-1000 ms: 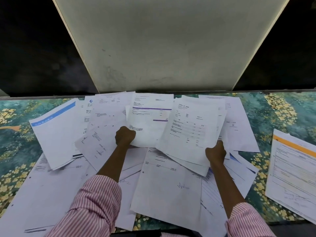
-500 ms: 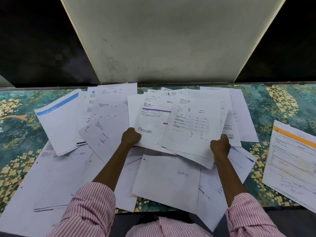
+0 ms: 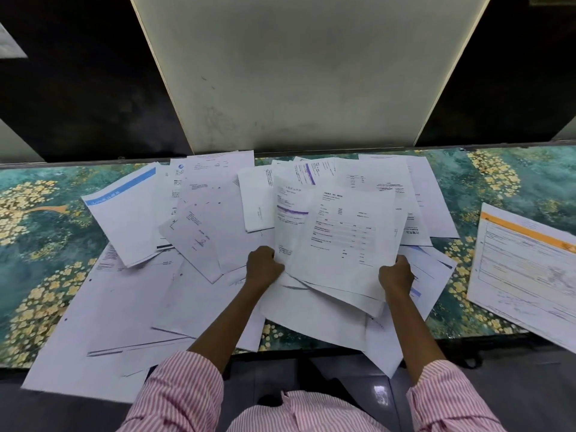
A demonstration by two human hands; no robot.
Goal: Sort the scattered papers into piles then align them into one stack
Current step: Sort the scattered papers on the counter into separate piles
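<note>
A green, flower-patterned bench (image 3: 40, 244) carries scattered papers (image 3: 131, 300), overlapping too much to count. A lone orange-banded sheet (image 3: 523, 269) lies apart at the right edge. A blue-banded sheet (image 3: 124, 213) rests at the left. Centre, a gathered bundle (image 3: 339, 241) of several sheets is raised between two hands: the left hand (image 3: 263, 266) has its grip clamped on the bundle's lower left edge, the right hand (image 3: 396, 274) likewise on its lower right edge.
</note>
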